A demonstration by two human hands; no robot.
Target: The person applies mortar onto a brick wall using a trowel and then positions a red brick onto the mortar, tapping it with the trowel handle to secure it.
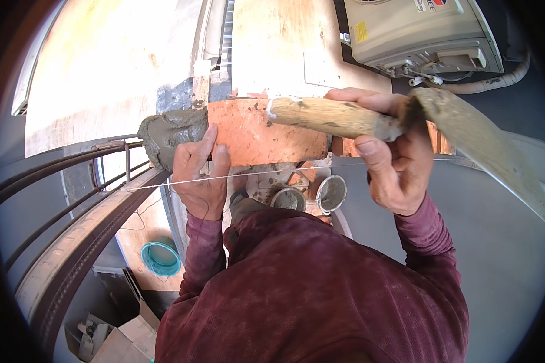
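An orange-red brick lies flat in front of me, with wet grey mortar heaped against its left end. My left hand is at that end, index finger stretched along the brick and thumb apart at its near edge; the other fingers are partly hidden. A thin white string runs across beside this hand and along the brick's near side. In my right hand is a trowel with a wooden handle. The handle's butt points left over the brick, while the mortar-smeared blade sticks out to the right.
A metal railing runs along the left. Below stand a teal bucket and two mortar-filled buckets. At the back right sits an air-conditioner unit with a hose. Wooden boards lie beyond the brick; cardboard is at lower left.
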